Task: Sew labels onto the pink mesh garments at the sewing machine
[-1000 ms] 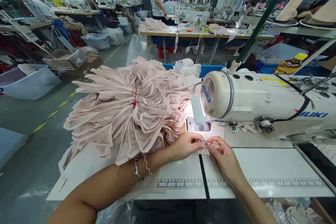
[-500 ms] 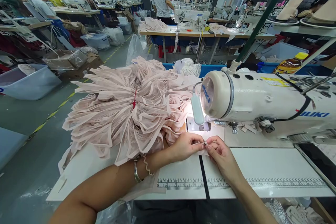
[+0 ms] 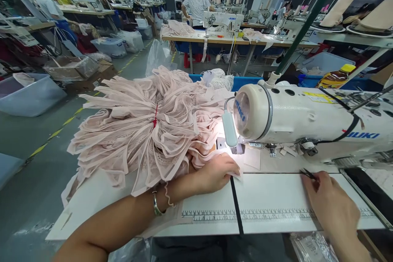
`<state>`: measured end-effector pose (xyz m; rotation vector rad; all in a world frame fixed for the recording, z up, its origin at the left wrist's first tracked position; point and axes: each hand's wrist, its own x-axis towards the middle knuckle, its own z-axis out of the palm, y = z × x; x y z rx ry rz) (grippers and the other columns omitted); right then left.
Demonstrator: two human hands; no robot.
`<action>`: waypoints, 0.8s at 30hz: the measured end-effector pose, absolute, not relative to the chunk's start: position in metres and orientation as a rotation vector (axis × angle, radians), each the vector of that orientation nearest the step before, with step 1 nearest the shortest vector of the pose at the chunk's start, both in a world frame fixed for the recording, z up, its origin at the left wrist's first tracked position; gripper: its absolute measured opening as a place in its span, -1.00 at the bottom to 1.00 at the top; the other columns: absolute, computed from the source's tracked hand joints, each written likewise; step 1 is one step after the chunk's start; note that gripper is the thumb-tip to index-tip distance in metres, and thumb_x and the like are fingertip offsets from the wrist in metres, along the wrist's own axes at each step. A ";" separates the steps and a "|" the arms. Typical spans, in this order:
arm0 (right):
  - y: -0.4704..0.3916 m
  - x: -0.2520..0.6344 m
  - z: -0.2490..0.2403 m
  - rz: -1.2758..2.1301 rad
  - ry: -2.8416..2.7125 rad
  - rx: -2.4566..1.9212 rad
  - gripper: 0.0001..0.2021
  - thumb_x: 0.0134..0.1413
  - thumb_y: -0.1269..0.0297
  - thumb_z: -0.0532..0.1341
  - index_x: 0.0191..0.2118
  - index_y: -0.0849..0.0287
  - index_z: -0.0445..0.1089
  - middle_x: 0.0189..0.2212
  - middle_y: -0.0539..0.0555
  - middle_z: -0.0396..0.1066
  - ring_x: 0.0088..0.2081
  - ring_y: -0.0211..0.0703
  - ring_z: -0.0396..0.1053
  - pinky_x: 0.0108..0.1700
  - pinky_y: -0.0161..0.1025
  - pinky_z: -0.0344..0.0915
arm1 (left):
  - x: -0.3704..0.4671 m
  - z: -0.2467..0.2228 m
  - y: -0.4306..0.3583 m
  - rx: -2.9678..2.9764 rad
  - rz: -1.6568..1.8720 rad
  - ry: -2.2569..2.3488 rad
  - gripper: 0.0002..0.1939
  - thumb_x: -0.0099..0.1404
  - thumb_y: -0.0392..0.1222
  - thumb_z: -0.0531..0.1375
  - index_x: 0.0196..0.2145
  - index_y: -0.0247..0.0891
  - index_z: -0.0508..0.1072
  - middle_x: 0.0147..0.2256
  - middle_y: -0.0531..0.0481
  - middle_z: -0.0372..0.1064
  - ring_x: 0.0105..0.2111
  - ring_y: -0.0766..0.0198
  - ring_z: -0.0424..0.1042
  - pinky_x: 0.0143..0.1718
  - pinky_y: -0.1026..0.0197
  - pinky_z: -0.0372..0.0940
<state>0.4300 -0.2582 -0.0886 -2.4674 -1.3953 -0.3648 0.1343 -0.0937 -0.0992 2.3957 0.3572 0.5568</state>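
On the white sewing table, nearest the camera, the right hand pinched small dark metal snips in closed fingers. Left of it, the left hand lay with curled fingers on a small pale pink fabric piece, light and limp, probably best held by its edge. Beyond lay the bundle of pink lace garments, beside the white sewing machine.

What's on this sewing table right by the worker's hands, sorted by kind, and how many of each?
Sewing machine: 1
Bundle of pink fabric pieces: 1
Small snips, at the right hand: 1
Small pale piece under the left hand: 1
Printed ruler strip: 1
Total: 5
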 end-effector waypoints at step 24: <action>-0.171 0.348 -0.085 -0.357 -2.384 -1.918 -0.86 0.02 0.51 0.04 -0.40 0.09 0.17 -0.44 0.05 0.28 -0.44 -0.15 0.26 -0.49 -0.24 -0.01 | 0.131 -0.109 -0.107 3.301 0.396 0.516 -0.69 0.38 -0.46 0.02 0.05 -0.37 0.34 0.10 -0.33 0.34 0.09 0.04 0.39 0.09 -0.03 0.27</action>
